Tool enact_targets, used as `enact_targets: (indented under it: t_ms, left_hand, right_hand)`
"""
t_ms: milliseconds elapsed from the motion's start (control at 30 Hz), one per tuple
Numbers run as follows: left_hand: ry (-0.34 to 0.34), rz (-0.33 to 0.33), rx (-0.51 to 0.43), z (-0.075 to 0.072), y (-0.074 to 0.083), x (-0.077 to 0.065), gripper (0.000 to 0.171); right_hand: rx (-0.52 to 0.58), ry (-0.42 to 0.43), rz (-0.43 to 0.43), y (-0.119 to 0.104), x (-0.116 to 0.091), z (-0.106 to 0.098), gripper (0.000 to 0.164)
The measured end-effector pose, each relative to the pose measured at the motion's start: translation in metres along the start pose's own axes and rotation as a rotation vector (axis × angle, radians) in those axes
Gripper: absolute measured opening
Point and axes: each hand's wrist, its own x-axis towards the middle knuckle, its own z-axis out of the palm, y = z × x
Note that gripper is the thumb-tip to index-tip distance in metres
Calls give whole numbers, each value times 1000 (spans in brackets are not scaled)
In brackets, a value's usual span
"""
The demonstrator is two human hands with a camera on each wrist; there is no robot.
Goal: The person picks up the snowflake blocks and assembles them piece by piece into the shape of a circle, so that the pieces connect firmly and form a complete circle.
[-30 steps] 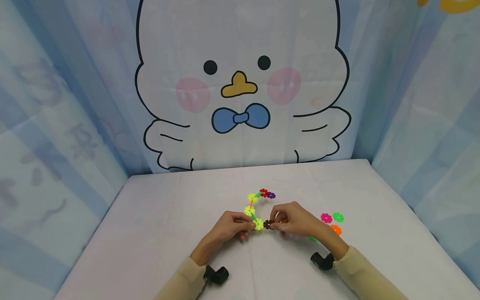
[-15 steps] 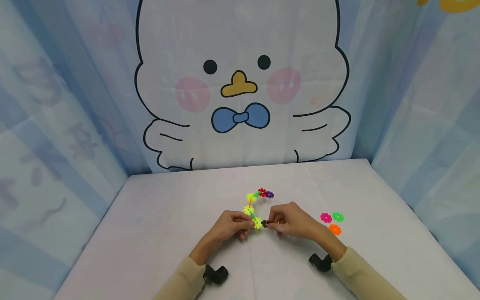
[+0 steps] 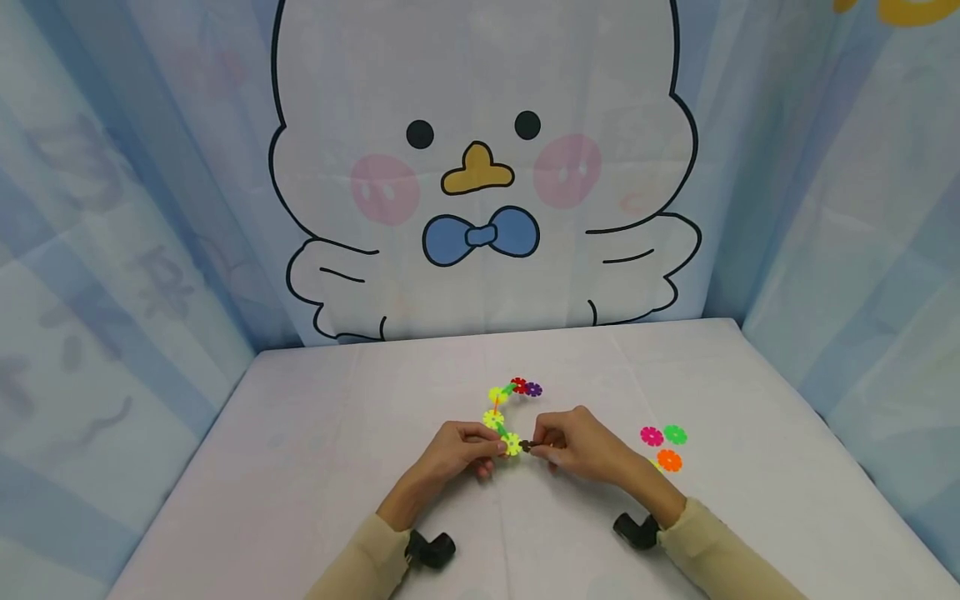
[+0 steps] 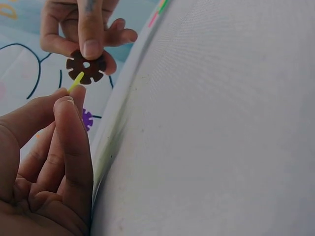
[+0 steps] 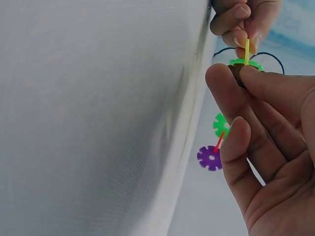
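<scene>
A curved chain of notched plastic discs stands between the hands, with yellow, green, orange, red and purple pieces. My left hand (image 3: 465, 450) pinches the yellow disc (image 3: 512, 444) at the chain's near end. Between thumb and forefinger, my right hand (image 3: 577, 443) pinches a brown disc (image 4: 86, 67). In the left wrist view the brown disc's edge meets the yellow disc (image 4: 76, 82), the two set crosswise; how deep the notches sit cannot be told. The purple disc (image 3: 533, 389) forms the chain's far end, beside the red disc (image 3: 519, 385).
Loose discs lie on the white table (image 3: 322, 467) right of the right hand: a pink disc (image 3: 652, 436), a green disc (image 3: 676, 434) and an orange disc (image 3: 670, 460). A yellow edge shows partly behind the right wrist. Curtains enclose the table's back and sides.
The brown disc has turned from facing the head camera to nearly edge-on, and it has come against the yellow disc. Both hands and the chain have shifted slightly left.
</scene>
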Motion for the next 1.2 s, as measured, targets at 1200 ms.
enact_targets:
  t_ms: [1200]
  left_hand:
    - [-7,-2,-24,-5,-1,1,16]
  right_hand:
    - [-82,74,-48,-10,0,7,9]
